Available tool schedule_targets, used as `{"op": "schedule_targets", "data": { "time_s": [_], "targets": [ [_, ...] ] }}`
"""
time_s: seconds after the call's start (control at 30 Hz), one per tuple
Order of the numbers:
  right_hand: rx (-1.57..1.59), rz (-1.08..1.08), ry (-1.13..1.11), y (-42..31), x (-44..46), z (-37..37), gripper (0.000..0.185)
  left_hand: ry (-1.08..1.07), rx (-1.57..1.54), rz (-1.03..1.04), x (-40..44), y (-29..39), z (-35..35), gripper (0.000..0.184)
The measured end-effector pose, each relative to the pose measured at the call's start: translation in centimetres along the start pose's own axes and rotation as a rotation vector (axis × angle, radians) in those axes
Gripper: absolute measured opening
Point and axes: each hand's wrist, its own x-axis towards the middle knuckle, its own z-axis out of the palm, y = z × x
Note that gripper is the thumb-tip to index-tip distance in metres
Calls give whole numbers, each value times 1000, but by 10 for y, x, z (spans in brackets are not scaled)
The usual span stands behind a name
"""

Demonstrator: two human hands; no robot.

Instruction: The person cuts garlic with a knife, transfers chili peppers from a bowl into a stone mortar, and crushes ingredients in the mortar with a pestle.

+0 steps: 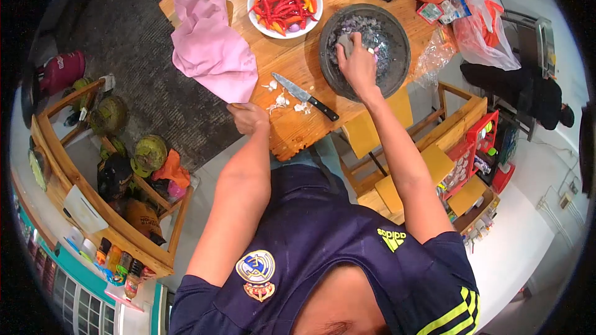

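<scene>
My right hand (359, 65) is closed around a grey stone pestle (345, 44) inside a wide dark stone mortar (397, 65). Crushed pale and purplish bits (366, 27) lie in the mortar around the pestle. At the table's left edge, my left hand (249, 118) is closed on the lower corner of a pink cloth (214, 49), its fingertips partly hidden. Between my hands, a knife (304, 95) with a black handle rests on the wooden table (292, 133), beside white garlic-like peels (279, 100).
A white bowl (254, 20) of red and orange chillies stands left of the mortar. Black, red and clear plastic bags (484, 31) are at the back right. A yellow stool (379, 124) is by the table's near edge. A person in black (528, 90) is at far right.
</scene>
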Motion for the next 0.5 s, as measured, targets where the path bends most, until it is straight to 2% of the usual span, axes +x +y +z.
{"op": "schedule_targets", "data": {
  "time_s": [0.03, 0.17, 0.3, 0.4, 0.47, 0.5],
  "targets": [
    [15, 48, -33, -6, 1, -6, 42, -3, 17, 1, -1, 2, -4, 39],
    [92, 3, -41, 22, 50, -4, 43, -9, 23, -15, -1, -1, -1, 40],
    [202, 407, -751, 13, 98, -47, 36, 16, 9, -7, -3, -1, 0, 40],
    [38, -56, 27, 28, 55, 8, 36, -5, 15, -10, 0, 3, -3, 40],
    [6, 64, -47, -5, 4, -8, 40, -4, 33, -14, 0, -2, 1, 40],
    [-9, 13, 10, 4, 8, 0, 41, 12, 17, -9, 5, 2, 7, 40]
  ]
}}
